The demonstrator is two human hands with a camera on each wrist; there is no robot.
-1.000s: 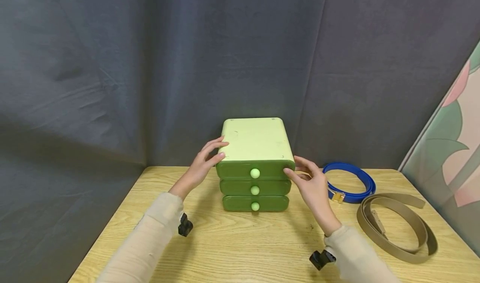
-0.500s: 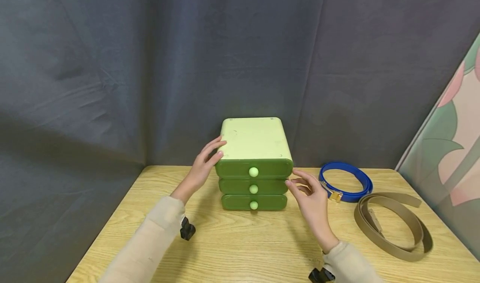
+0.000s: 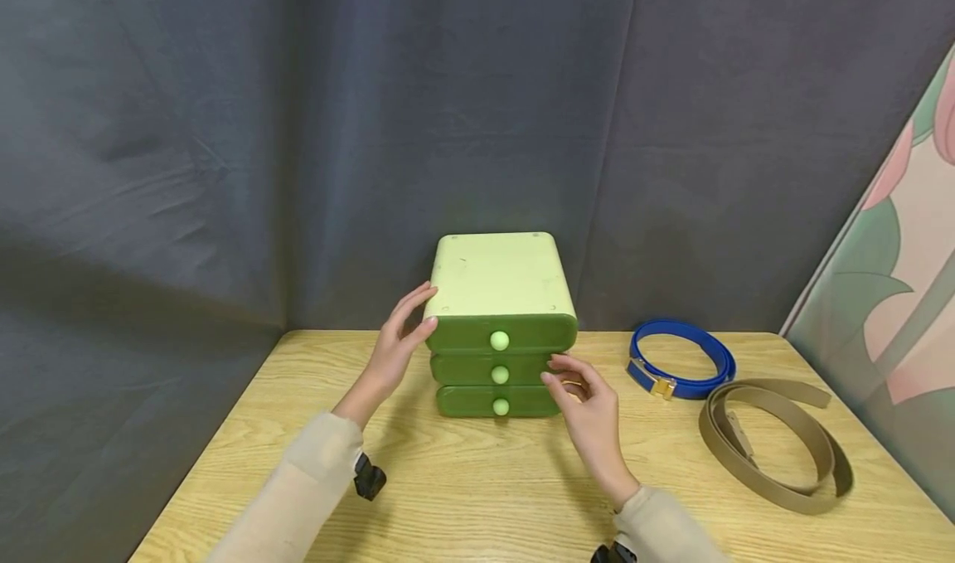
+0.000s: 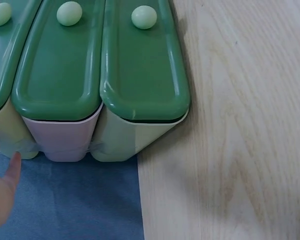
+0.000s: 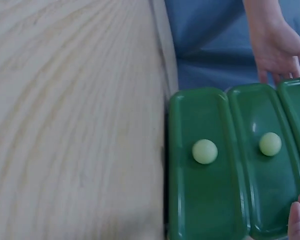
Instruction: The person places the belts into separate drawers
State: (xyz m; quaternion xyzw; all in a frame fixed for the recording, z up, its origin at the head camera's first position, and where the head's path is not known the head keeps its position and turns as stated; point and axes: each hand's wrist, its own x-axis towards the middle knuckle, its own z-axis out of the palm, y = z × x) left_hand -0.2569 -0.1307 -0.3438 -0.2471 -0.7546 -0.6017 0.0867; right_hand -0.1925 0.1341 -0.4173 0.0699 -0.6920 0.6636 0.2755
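A small drawer cabinet (image 3: 500,274) with a pale green top and three dark green drawer fronts stands on the table, all of its drawers closed. Each front has a round light green knob (image 3: 500,374). My left hand (image 3: 390,354) rests at the cabinet's upper left side, fingers extended; its fingertips also show at the edge of the left wrist view. My right hand (image 3: 591,414) is in front of the right end of the middle drawer (image 4: 57,65), fingers loosely bent and holding nothing. Whether its fingertips touch the drawer I cannot tell.
To the right lie a coiled blue belt (image 3: 719,362) with a gold buckle and a coiled tan belt (image 3: 821,455). A dark grey curtain (image 3: 448,115) hangs behind the wooden table (image 3: 462,488). A floral panel (image 3: 888,298) stands at the right.
My right hand has left the cabinet's upper right edge and moved down and left to the middle drawer's right end. My left hand has stayed at the upper left side. The view has shifted slightly.
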